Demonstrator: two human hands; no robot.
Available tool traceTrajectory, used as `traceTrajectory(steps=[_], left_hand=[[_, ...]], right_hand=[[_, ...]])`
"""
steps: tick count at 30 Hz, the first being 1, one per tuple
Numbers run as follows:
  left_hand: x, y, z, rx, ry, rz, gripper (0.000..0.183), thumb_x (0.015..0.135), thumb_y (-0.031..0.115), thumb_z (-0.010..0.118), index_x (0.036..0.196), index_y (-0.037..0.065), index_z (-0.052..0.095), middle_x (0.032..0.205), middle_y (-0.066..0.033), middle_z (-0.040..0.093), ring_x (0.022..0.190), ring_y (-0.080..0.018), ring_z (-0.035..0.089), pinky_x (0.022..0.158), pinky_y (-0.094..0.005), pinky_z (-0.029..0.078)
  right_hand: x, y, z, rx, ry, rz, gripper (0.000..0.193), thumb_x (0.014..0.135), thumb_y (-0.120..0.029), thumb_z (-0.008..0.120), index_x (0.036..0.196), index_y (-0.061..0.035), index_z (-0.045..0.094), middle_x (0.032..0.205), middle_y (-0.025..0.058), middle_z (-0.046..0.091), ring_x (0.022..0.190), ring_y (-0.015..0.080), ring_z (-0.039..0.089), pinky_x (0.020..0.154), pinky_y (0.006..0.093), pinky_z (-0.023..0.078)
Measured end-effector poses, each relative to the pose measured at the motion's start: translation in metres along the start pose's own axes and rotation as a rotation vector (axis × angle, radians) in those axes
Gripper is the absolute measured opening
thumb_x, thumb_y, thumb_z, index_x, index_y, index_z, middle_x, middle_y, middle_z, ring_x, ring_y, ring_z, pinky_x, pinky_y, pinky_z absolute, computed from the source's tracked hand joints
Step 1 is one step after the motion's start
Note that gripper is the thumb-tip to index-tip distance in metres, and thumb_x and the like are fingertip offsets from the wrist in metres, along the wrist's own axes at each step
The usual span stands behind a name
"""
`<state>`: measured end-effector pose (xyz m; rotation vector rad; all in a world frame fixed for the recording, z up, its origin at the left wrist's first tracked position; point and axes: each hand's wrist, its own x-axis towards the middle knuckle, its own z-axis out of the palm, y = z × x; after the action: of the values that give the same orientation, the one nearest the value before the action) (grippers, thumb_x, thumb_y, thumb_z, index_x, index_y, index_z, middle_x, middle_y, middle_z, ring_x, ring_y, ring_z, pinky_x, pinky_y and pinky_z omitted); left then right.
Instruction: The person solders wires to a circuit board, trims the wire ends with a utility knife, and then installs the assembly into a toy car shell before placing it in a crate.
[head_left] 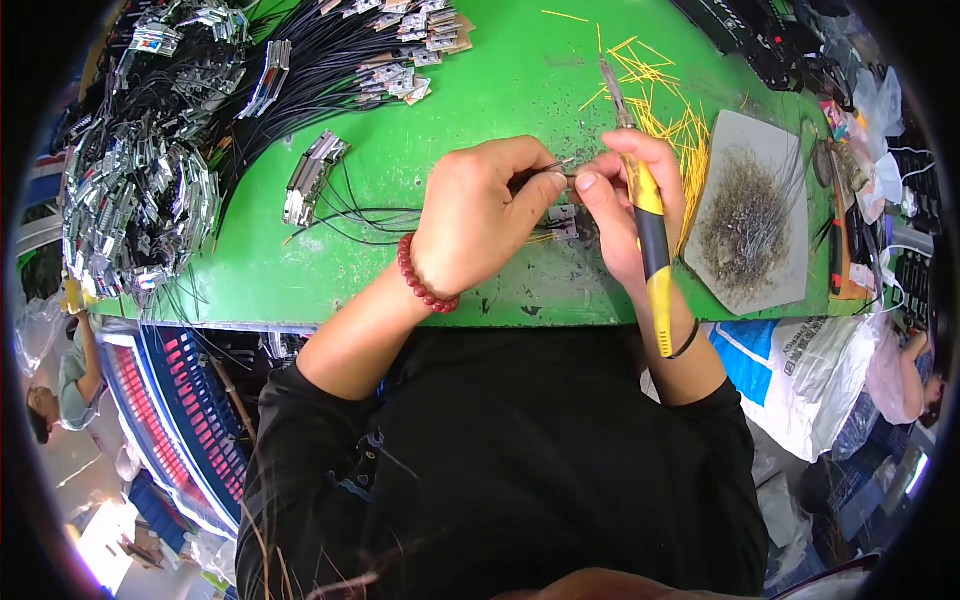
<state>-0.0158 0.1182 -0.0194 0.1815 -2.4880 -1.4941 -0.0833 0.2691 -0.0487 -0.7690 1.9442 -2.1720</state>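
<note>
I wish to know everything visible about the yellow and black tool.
The tool is long and slim, with a yellow and black handle, seemingly plastic, and a narrow, stained metal shaft tapering to a point. The right hand holds it, one finger crossing over it. Its tip points forward, beside scattered yellow strands.

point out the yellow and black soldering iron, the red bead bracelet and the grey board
Soldering iron (pixel 652 232), head view: black section of its handle.
Red bead bracelet (pixel 417 287), head view: beads on its lower-left curve.
Grey board (pixel 790 268), head view: bare surface near its right edge.
</note>
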Motion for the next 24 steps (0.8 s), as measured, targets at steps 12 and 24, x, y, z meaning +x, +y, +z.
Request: traceTrajectory(steps=[12,24], left_hand=[[-0.009,-0.003,0.003,-0.136,0.102,-0.053,0.007,0.076,0.005,0.069,0.074,-0.001,0.065,0.066,-0.0115,0.063,0.055,-0.0211,0.059,0.051,-0.0304,0.046],[-0.018,0.000,0.005,-0.018,0.106,0.081,0.003,0.072,0.004,0.069,0.074,0.003,0.066,0.069,-0.0101,0.063,0.061,-0.0253,0.062,0.055,-0.0326,0.049]], right_hand=[[-0.011,0.002,-0.005,-0.094,-0.039,-0.259,0.035,0.085,0.009,0.061,0.116,0.0019,0.048,0.096,0.0123,0.063,0.086,0.0216,0.070,0.070,0.0266,0.055],[-0.005,-0.004,-0.009,-0.042,-0.110,-0.122,0.033,0.086,0.007,0.061,0.117,-0.0002,0.050,0.095,0.0082,0.061,0.078,0.0144,0.067,0.059,0.0202,0.049]])
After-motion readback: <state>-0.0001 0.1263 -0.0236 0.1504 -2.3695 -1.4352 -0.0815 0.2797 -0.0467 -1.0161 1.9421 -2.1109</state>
